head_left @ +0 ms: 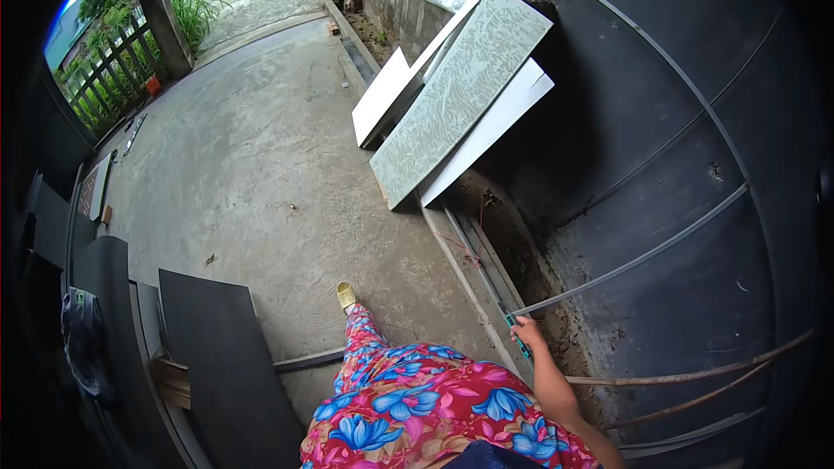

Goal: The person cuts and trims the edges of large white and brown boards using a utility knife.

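My right hand (526,331) is closed around a small tool with a dark green handle (511,320), low at my right side. Its working end is too small to make out. Right by the hand, the end of a thin metal strip (638,247) overlaps the tool in this view and runs up and right against the dark sheet wall (678,295). Below the hand lies a narrow ledge (460,252) along the soil strip. My left hand is out of sight.
Ahead on the right, a patterned grey-green board (469,91) leans with white panels (378,100). Dark panels (217,347) stand at the left, beside a black plastic bag (85,343). A bar (308,360) lies on the concrete floor (234,165). A slatted fence (113,78) stands far left.
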The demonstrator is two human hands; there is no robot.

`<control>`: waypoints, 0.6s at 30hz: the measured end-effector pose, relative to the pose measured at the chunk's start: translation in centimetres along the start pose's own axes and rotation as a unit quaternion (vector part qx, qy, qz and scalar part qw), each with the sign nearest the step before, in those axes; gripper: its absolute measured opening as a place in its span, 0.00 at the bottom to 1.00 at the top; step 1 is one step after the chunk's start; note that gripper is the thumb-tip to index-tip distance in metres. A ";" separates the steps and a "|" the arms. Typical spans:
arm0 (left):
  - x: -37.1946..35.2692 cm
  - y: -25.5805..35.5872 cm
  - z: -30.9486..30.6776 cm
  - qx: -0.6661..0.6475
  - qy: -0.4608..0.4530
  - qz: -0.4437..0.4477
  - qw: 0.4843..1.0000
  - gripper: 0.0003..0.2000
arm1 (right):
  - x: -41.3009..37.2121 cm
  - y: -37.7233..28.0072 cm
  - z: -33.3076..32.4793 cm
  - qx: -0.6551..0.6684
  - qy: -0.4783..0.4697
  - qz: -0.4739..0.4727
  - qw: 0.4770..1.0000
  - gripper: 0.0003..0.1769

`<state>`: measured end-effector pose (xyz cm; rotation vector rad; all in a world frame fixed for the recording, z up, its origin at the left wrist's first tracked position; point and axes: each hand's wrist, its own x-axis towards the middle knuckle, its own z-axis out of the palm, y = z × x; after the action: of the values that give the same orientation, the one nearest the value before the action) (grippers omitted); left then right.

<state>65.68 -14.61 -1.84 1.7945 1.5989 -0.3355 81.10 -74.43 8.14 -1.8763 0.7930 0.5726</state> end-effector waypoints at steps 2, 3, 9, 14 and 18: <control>3.0 3.8 -0.6 0.010 0.005 0.024 1.000 0.22 | 1.5 -1.1 3.5 0.018 0.006 0.012 1.000 0.13; 4.4 5.7 -1.3 0.012 0.006 0.036 0.999 0.23 | 1.2 -1.9 4.9 0.026 -0.005 0.033 0.999 0.13; 13.9 22.5 -8.9 -0.139 -0.043 0.029 0.989 0.26 | 0.8 -8.5 12.4 -0.026 -0.028 0.132 0.991 0.14; 22.8 37.2 -10.7 -0.175 -0.041 0.073 0.981 0.22 | 0.7 -15.5 14.2 -0.011 0.022 0.100 0.995 0.11; 24.2 43.9 -7.7 -0.134 -0.083 0.161 0.974 0.20 | 2.7 -18.2 14.0 -0.070 0.065 0.136 0.986 0.12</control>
<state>110.24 9.11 3.20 1.7285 1.1529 -0.1072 95.68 -56.83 11.55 -1.9619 1.1320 0.6944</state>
